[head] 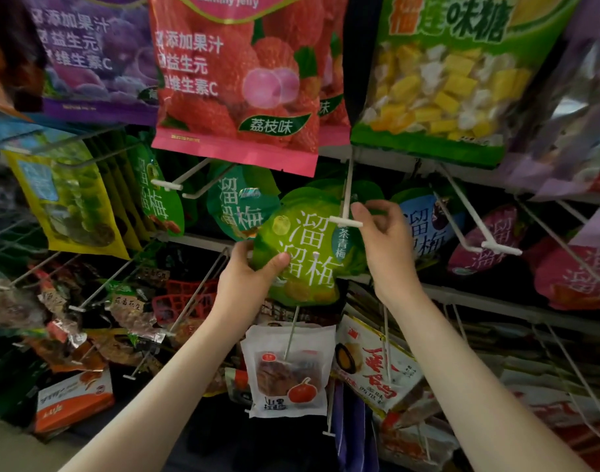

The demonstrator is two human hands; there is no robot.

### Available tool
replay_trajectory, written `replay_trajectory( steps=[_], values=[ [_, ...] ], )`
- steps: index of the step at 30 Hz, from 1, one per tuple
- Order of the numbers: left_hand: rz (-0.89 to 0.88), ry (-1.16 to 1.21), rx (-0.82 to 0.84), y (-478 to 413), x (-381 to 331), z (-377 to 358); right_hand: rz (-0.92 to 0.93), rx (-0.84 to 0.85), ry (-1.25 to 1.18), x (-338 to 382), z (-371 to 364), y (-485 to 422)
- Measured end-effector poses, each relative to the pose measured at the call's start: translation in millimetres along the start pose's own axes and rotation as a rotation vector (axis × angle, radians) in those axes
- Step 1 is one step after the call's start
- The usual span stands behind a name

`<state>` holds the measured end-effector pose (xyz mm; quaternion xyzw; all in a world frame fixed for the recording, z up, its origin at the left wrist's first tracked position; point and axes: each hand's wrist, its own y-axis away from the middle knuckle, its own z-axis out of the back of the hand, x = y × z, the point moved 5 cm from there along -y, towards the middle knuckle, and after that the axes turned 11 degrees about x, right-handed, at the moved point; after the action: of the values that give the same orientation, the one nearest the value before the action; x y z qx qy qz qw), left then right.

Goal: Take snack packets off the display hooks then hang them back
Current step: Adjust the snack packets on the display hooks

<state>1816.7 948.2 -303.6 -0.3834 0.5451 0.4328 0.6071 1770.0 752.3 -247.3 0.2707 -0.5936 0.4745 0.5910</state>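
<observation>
Nearly upright green packet (302,247), top up-right.

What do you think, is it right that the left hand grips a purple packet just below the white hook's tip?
Not quite: the head view shows the left hand gripping a lime green packet, not a purple one, just below the white hook tip.

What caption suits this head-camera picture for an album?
Left hand holds a green packet while the right hand pinches its top by the white hook.
</observation>
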Motion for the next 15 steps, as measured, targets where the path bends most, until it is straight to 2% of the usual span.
replay_trajectory(
  steps=[2,4,7,9,13,15],
  values=[
    [-0.059,-0.147,-0.126,0.4,-8.0,-5.0,0.001,-0.008,0.111,-5.7,0.5,-1.2],
    [-0.194,-0.24,-0.212,3.9,-17.8,-16.7,0.013,-0.029,0.213,-10.6,1.0,-3.6],
    [-0.465,-0.637,-0.354,6.1,-30.9,-40.0,0.009,-0.103,0.276,-16.0,6.7,-9.3],
    [-0.57,-0.837,-0.274,1.1,-31.7,-60.7,-0.004,-0.11,0.333,-18.0,11.8,-11.4],
    [-0.477,-0.956,0.096,-6.5,-19.0,-102.6,0.041,0.001,0.356,-20.3,33.1,8.5],
    [-0.48,-0.97,0.097,0.4,-18.1,-118.8,0.068,0.055,0.405,-26.1,59.4,26.2]
  ],
)
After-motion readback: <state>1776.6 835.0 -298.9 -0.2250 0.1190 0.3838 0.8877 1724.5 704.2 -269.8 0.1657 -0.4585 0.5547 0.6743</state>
